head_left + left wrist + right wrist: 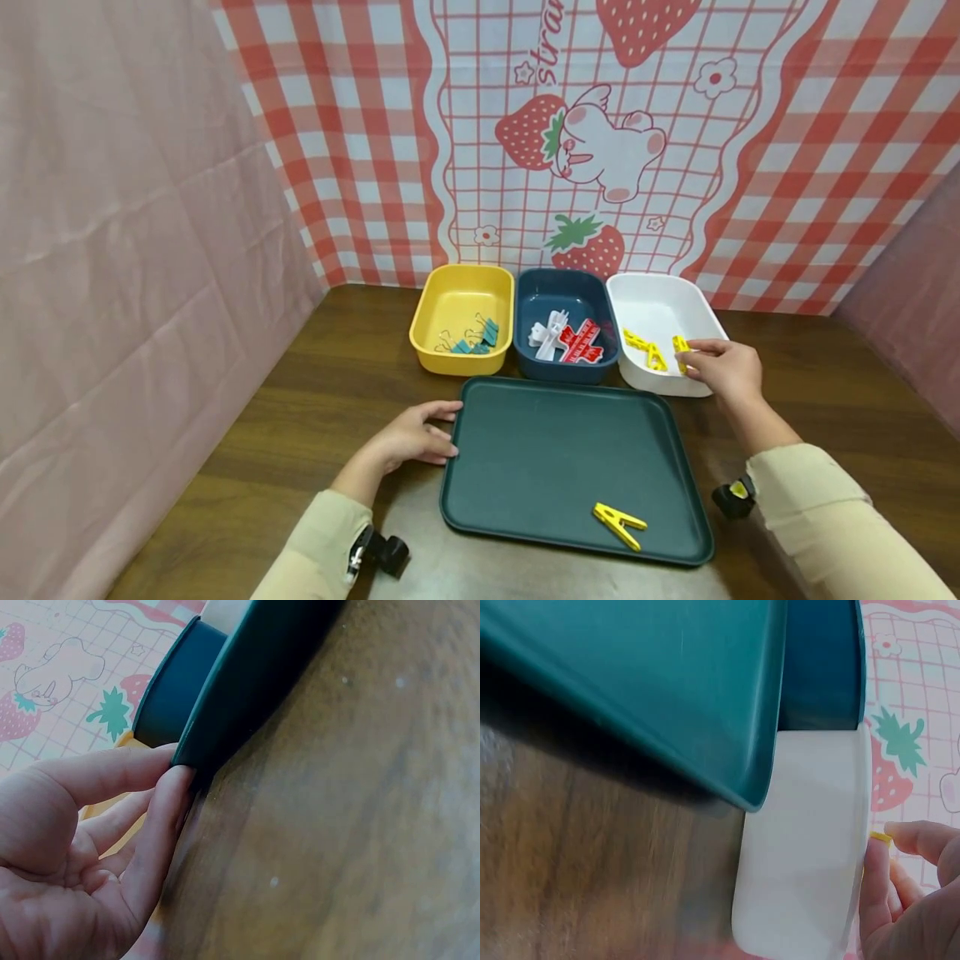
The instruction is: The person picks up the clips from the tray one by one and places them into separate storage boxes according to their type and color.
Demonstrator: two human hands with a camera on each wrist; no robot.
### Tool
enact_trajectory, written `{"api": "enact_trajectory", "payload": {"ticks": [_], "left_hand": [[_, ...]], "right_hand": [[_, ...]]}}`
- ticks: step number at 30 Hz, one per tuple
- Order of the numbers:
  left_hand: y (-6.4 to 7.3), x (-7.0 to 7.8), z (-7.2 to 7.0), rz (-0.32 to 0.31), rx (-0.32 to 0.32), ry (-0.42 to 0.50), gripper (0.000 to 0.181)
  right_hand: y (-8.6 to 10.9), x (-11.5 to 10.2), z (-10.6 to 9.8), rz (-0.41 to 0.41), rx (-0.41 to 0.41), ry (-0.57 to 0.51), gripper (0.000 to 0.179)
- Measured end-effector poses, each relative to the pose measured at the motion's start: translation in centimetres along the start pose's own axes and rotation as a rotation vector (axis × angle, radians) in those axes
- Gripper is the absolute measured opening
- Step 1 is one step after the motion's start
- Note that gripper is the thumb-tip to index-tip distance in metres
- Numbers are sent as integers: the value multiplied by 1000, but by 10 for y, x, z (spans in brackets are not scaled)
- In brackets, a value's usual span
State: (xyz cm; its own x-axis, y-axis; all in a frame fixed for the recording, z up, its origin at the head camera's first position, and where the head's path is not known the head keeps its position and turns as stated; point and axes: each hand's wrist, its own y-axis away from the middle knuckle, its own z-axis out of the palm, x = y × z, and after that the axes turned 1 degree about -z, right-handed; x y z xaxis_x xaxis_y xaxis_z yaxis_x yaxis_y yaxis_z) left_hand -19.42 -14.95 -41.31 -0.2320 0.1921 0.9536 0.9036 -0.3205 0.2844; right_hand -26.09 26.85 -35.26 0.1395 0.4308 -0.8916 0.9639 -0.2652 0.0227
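In the head view my right hand pinches a yellow clothespin between thumb and fingers, over the front right of the white bin. More yellow clothespins lie in that bin. The right wrist view shows only a yellow tip of the held one at the fingertips, beyond the bin wall. My left hand is at the left edge of the dark green tray, its fingertips touching the rim and spread apart along it. Another yellow clothespin lies near the tray's front edge.
Behind the tray, a yellow bin holds teal binder clips. Beside it, a navy bin contains white clips and red clips. A strawberry-print curtain hangs behind the wooden table.
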Motion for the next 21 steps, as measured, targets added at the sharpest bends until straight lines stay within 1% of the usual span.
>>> {"api": "enact_trajectory", "payload": {"ticks": [7, 15, 21], "left_hand": [[0, 1, 0, -2, 4, -2, 65], [0, 0, 0, -2, 5, 4, 65], [-1, -1, 0, 0, 7, 8, 65]], "right_hand": [[-9, -1, -1, 20, 3, 30, 52], [-22, -6, 0, 53, 7, 20, 51], [-28, -7, 0, 72, 10, 51, 52]]}}
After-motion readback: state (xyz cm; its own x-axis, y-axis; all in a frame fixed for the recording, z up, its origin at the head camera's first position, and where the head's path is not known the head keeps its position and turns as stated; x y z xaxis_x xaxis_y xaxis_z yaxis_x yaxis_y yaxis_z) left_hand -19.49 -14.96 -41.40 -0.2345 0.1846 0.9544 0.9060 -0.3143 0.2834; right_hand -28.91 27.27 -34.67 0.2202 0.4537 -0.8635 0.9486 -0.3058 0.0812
